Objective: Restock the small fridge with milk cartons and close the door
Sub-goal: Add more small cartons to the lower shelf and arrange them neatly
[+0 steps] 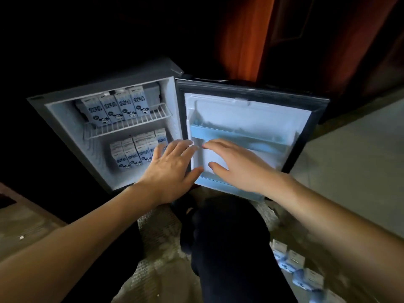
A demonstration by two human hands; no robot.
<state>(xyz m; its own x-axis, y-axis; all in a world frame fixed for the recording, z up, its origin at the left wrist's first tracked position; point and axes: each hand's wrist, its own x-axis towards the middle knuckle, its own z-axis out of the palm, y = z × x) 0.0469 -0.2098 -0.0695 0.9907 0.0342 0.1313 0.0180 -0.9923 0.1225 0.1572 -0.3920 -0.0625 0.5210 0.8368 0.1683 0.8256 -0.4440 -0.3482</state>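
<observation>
The small grey fridge (65,101) stands open in front of me. Several blue-and-white milk cartons (118,108) stand upright on its wire shelf, and several more cartons (131,153) fill the floor of the compartment below. The fridge door (247,112) is swung wide to the right, its blue door racks holding nothing. My left hand (172,169) hovers with fingers spread in front of the fridge's right edge. My right hand (236,165) reaches out flat in front of the lower door panel. Neither hand holds anything.
More milk cartons (293,259) lie on the floor at the lower right beside my dark-clothed knee (229,248). An orange curtain (247,36) hangs behind the door. A pale tiled floor (354,154) runs to the right; a wooden edge (26,217) sits at the left.
</observation>
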